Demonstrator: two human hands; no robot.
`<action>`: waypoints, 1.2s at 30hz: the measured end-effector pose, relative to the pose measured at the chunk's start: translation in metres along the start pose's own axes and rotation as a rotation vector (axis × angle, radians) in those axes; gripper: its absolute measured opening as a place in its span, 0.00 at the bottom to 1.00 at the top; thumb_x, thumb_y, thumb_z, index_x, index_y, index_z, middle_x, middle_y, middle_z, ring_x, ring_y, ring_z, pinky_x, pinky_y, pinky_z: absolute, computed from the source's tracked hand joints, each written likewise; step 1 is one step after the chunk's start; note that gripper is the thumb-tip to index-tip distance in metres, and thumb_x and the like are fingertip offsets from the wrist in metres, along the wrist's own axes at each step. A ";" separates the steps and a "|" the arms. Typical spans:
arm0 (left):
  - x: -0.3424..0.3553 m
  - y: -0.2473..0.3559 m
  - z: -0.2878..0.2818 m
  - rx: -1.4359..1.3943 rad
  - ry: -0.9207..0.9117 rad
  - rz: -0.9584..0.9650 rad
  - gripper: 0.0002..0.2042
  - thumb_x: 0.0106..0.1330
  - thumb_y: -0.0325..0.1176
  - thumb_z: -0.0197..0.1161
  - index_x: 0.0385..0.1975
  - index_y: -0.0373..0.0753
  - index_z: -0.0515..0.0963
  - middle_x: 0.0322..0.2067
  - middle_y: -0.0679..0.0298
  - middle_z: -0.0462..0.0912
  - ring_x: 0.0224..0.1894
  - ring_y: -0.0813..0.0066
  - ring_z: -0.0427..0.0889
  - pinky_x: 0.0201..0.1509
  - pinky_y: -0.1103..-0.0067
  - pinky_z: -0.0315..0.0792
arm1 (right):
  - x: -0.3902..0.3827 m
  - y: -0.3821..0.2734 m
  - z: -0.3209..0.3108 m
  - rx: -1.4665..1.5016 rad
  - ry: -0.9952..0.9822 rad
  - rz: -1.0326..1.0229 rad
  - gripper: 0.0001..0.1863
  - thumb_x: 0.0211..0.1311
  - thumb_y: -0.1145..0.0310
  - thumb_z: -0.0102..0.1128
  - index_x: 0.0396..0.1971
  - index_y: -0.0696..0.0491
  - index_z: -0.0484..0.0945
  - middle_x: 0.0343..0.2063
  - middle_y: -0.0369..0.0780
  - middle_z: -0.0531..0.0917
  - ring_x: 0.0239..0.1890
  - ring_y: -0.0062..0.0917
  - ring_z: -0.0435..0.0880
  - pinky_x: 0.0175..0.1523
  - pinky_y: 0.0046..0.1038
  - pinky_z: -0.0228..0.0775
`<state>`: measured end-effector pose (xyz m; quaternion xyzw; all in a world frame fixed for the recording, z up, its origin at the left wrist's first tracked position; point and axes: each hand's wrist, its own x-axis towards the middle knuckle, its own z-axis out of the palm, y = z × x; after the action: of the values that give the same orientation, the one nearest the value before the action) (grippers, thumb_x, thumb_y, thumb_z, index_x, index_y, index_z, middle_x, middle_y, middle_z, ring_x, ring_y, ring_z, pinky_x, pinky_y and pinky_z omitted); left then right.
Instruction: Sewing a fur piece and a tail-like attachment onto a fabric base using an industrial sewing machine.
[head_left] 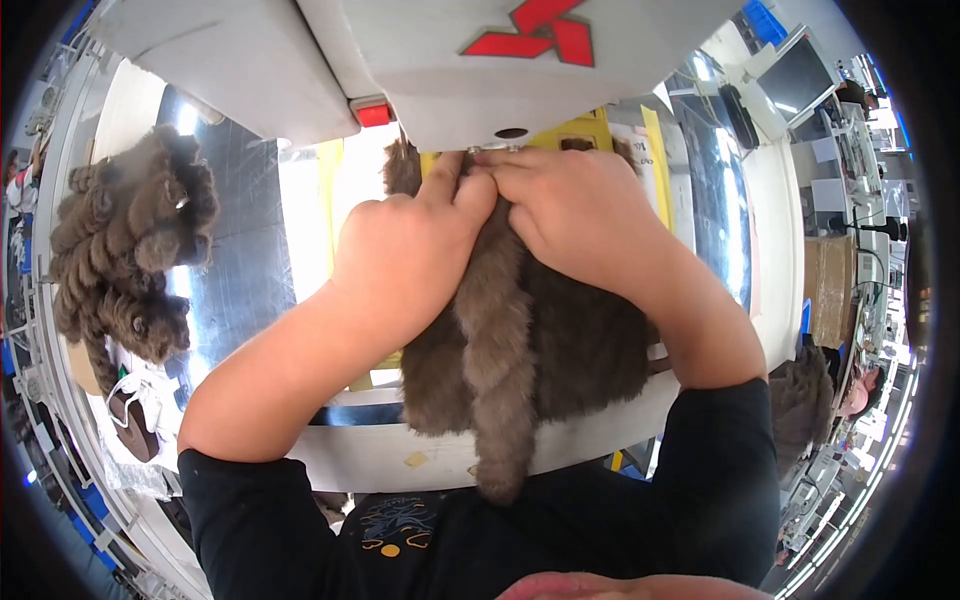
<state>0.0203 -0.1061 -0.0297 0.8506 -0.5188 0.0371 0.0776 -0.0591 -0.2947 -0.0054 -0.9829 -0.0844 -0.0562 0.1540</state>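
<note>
Left hand [405, 235], right hand [585, 215]: fingers pinched closed on fur strip [500, 340], crowding machine head [440, 90]; slip could nick fingertips!

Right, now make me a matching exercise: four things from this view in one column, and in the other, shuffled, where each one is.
Things
1. Long fur strip
2. Heap of fur pieces
3. Small red part
4. Cardboard box

Places
A. Toward the right side of the picture
B. Lying over the wide fur piece, in the middle
C. On the pale machine, near the top
D. Toward the left side of the picture

Pairs: 1-B, 2-D, 3-C, 4-A
</note>
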 end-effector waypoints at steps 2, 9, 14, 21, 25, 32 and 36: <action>0.000 -0.002 0.000 0.004 0.001 0.009 0.16 0.63 0.26 0.58 0.51 0.41 0.74 0.62 0.55 0.81 0.30 0.62 0.89 0.29 0.72 0.82 | 0.000 0.000 0.002 -0.006 0.037 -0.013 0.15 0.59 0.72 0.57 0.45 0.55 0.86 0.43 0.38 0.89 0.40 0.37 0.88 0.42 0.38 0.80; 0.000 -0.004 0.005 0.036 0.118 0.044 0.12 0.61 0.28 0.61 0.44 0.40 0.75 0.57 0.54 0.84 0.25 0.67 0.87 0.26 0.74 0.80 | 0.001 0.000 0.004 0.003 0.071 -0.028 0.14 0.59 0.73 0.56 0.43 0.54 0.86 0.40 0.38 0.89 0.38 0.37 0.88 0.39 0.37 0.80; 0.002 -0.005 0.009 -0.005 0.225 0.115 0.06 0.60 0.30 0.62 0.36 0.40 0.76 0.54 0.53 0.86 0.20 0.73 0.84 0.22 0.76 0.77 | -0.001 0.003 0.002 0.045 0.085 -0.016 0.13 0.59 0.73 0.55 0.40 0.54 0.86 0.37 0.37 0.89 0.38 0.36 0.88 0.39 0.36 0.79; 0.006 -0.002 0.006 0.043 0.204 0.123 0.06 0.58 0.30 0.63 0.33 0.41 0.75 0.53 0.55 0.87 0.21 0.73 0.83 0.23 0.76 0.76 | -0.004 0.008 -0.001 0.022 0.106 -0.037 0.11 0.58 0.73 0.55 0.37 0.53 0.87 0.37 0.39 0.89 0.37 0.36 0.88 0.38 0.36 0.79; 0.006 0.001 0.008 0.023 0.107 0.063 0.12 0.59 0.26 0.60 0.43 0.40 0.77 0.61 0.63 0.83 0.23 0.62 0.84 0.28 0.73 0.79 | -0.007 0.013 -0.003 0.014 0.082 -0.017 0.11 0.58 0.73 0.56 0.36 0.53 0.87 0.37 0.39 0.89 0.37 0.37 0.88 0.38 0.36 0.79; 0.009 0.002 0.007 0.041 0.206 0.126 0.05 0.56 0.29 0.62 0.31 0.41 0.75 0.53 0.54 0.87 0.21 0.72 0.84 0.23 0.75 0.76 | -0.005 0.019 -0.006 -0.039 0.060 -0.096 0.13 0.60 0.73 0.54 0.38 0.54 0.87 0.39 0.37 0.89 0.42 0.36 0.88 0.42 0.36 0.80; 0.007 0.002 0.008 0.015 0.169 0.104 0.09 0.58 0.28 0.60 0.38 0.39 0.77 0.57 0.58 0.85 0.31 0.65 0.86 0.33 0.73 0.79 | -0.007 0.022 -0.004 -0.013 0.072 -0.104 0.14 0.60 0.73 0.53 0.39 0.54 0.87 0.41 0.37 0.88 0.44 0.35 0.87 0.45 0.36 0.80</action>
<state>0.0219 -0.1142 -0.0368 0.8169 -0.5535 0.1166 0.1127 -0.0624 -0.3174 -0.0087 -0.9755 -0.1293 -0.0998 0.1476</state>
